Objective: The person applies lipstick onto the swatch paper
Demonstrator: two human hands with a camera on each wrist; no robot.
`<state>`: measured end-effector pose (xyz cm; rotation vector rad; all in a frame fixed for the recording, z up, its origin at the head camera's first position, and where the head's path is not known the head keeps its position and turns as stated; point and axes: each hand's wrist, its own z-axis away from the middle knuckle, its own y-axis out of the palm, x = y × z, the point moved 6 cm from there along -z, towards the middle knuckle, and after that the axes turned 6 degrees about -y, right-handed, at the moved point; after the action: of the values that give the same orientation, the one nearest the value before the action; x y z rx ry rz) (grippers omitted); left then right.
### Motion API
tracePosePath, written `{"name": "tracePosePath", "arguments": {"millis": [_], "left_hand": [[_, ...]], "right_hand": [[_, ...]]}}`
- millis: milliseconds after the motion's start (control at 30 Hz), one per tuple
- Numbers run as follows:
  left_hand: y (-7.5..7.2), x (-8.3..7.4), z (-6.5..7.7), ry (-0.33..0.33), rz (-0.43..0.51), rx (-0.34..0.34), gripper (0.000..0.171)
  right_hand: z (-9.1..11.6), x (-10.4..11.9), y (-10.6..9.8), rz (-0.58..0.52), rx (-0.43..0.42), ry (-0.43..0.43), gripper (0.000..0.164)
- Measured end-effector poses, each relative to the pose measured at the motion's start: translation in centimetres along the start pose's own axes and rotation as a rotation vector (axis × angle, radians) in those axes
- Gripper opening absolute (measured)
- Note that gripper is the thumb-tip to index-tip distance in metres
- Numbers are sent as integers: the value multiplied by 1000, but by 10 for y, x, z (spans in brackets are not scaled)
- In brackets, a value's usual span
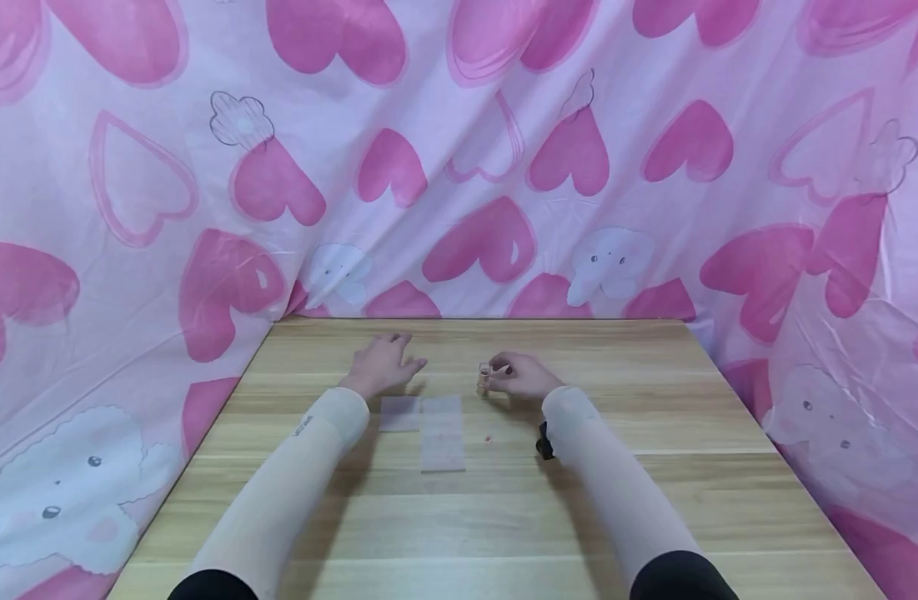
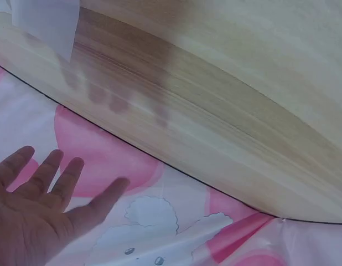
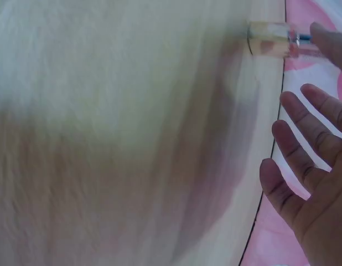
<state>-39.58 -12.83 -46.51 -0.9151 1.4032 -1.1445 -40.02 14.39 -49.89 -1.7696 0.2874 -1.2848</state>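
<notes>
Near the back of the table, my right hand [image 1: 526,377] pinches a small clear bottle [image 1: 484,381] between its thumb and fingertips. The bottle seems to stand upright; whether its base touches the table I cannot tell. In the right wrist view the clear bottle [image 3: 270,39] shows by one fingertip, while the other fingers spread away from it. My left hand [image 1: 381,364] holds nothing, its fingers spread above the table behind two thin whitish translucent sheets [image 1: 443,433]. A tiny red piece [image 1: 488,438] lies to the right of the sheets.
The wood-grain table [image 1: 504,517] reaches back to a pink and white curtain [image 1: 481,242] printed with hearts, which also hangs along both sides. A black wrist device [image 1: 544,442] sits at my right wrist.
</notes>
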Motion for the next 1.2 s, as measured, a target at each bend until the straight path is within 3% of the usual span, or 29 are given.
{"name": "tracePosePath", "arguments": {"millis": [233, 567, 767, 967, 1200], "left_hand": [[-1, -7, 3, 68, 83, 12, 77], [-4, -29, 1, 108, 44, -37, 71], [1, -43, 9, 184, 56, -47, 64], [4, -66, 18, 281, 204, -24, 59], [10, -78, 16, 311, 420, -16, 51]], "right_hand": [[-6, -3, 13, -34, 10, -16, 25], [-8, -9, 19, 17, 12, -73, 12], [-6, 1, 24, -32, -1, -93, 9], [-4, 22, 20, -107, -62, -126, 9], [-5, 32, 18, -165, -109, -149, 23]]}}
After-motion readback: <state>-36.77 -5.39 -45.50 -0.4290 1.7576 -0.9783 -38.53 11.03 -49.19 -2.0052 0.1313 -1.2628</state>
